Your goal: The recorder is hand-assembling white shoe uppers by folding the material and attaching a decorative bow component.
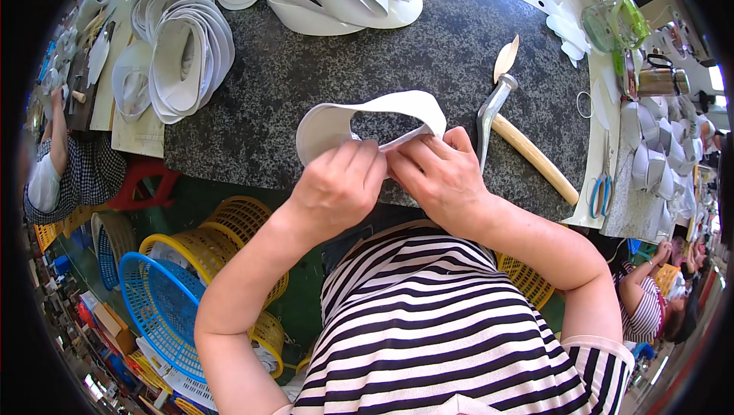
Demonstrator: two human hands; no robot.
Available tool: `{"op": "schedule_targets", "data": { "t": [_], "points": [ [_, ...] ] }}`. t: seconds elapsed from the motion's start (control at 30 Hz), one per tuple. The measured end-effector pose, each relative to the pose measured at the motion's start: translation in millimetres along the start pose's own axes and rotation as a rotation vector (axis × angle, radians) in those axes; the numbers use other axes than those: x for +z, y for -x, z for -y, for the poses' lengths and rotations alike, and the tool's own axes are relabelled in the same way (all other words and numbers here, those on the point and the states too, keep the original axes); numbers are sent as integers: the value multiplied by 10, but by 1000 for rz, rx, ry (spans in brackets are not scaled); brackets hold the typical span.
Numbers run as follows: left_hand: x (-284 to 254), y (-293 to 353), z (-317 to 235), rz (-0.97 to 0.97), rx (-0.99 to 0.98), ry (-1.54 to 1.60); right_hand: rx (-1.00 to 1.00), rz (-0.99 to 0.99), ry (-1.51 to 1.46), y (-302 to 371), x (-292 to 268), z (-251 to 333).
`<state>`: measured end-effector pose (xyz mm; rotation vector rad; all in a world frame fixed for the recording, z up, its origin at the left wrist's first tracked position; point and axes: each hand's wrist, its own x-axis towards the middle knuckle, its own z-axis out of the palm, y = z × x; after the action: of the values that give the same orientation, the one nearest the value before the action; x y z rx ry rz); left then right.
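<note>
A person in a black-and-white striped top [428, 315] holds a white curved piece [321, 126] in both hands above the near edge of a dark speckled desk [267, 94], about midway along it. The left hand [340, 182] has its fingers curled over the near rim, left of center; the right hand [437, 170] pinches the same rim just beside it, toward the right end. Each grip is closed on the thin band, with the wide opening facing up between the hands and the far rim; whether the underside touches the desk cannot be told.

The piece looks light and thin, likely springy enough to keep its arch yet soft enough to fold or crease under a hard squeeze. Its smooth face may slide a little under dry fingertips. The near rim, where both hands meet, seems a sound place to hold; the free far arch would probably buckle if pushed.

A hammer [533, 156] with a wooden handle lies to the right, toward the desk's near right corner, with blue-handled scissors [602, 192] beyond it. Stacked white pieces [187, 63] stand at the far left corner.
</note>
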<state>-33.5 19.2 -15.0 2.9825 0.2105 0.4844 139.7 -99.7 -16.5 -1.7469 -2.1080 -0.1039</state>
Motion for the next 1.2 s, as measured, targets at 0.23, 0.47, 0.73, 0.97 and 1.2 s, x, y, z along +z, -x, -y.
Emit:
{"op": "schedule_targets", "data": {
  "t": [0.23, 0.47, 0.73, 0.97, 1.2],
  "points": [
    [16, 11, 153, -40, -79, 225, 65, 69, -74, -38, -46, -52],
    [83, 253, 72, -139, 89, 123, -51, 0, 27, 123, -21, -38],
    [208, 176, 37, -213, -36, 196, 20, 7, -26, 23, 39, 18],
    [75, 20, 18, -12, -102, 167, 102, -34, -66, 30, 69, 65],
    [123, 39, -21, -133, -100, 162, -12, 88, -95, 360, 20, -32]
  ]
}}
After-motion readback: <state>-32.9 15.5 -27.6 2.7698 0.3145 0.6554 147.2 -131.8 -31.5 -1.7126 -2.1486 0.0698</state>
